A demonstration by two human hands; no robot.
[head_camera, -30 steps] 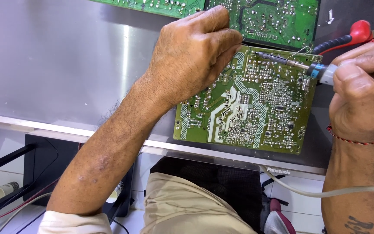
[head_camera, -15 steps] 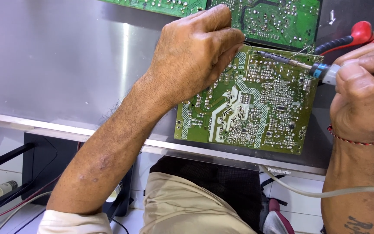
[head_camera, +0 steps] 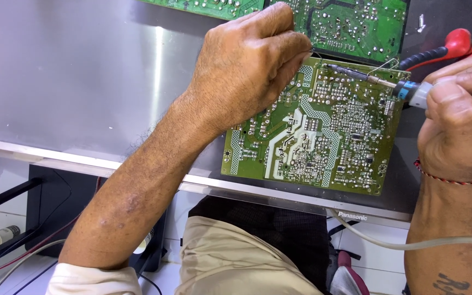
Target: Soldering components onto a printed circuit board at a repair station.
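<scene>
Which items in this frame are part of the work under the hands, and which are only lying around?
In use:
- left hand resting on the green circuit board
- right hand holding the soldering iron, tip over that board

Lying about:
- red-handled pliers
- second green board at the top
- grey metal panel
- white cable

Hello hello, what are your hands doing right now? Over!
Left hand fisted on the circuit board. Right hand grips a soldering iron, tip over the board's top edge. Red-handled pliers beside.
</scene>
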